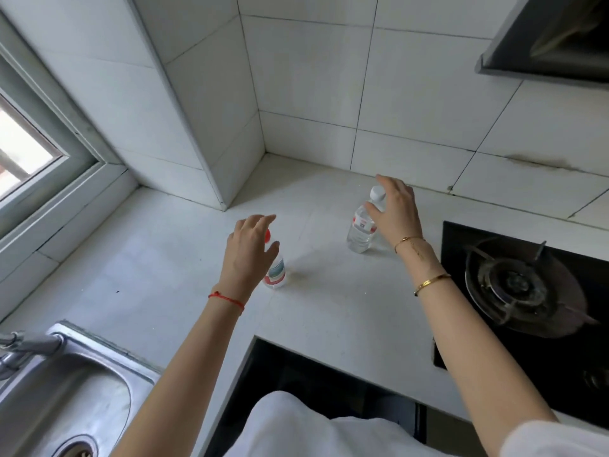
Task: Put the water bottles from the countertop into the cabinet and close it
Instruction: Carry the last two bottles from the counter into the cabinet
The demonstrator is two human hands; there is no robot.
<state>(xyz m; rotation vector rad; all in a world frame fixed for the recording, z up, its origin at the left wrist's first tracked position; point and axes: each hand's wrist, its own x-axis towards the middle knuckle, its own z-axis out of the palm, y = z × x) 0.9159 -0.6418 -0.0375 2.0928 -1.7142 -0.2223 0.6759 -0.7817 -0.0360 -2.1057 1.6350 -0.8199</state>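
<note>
Two clear plastic water bottles stand upright on the white countertop (164,265). The left bottle (276,275) has a red cap and a red-and-teal label; my left hand (248,249) hovers over its top with fingers spread, hiding most of it. The right bottle (362,229) has a white cap and a red label. My right hand (393,207) is open beside its neck, fingers curved around it without a closed grip. Below the counter's front edge a dark cabinet opening (296,371) shows.
A steel sink (66,400) with a tap sits at the lower left. A black gas hob (527,291) with a burner lies at the right. Tiled walls and a jutting corner pillar (211,133) bound the back. A range hood (553,41) hangs at the upper right.
</note>
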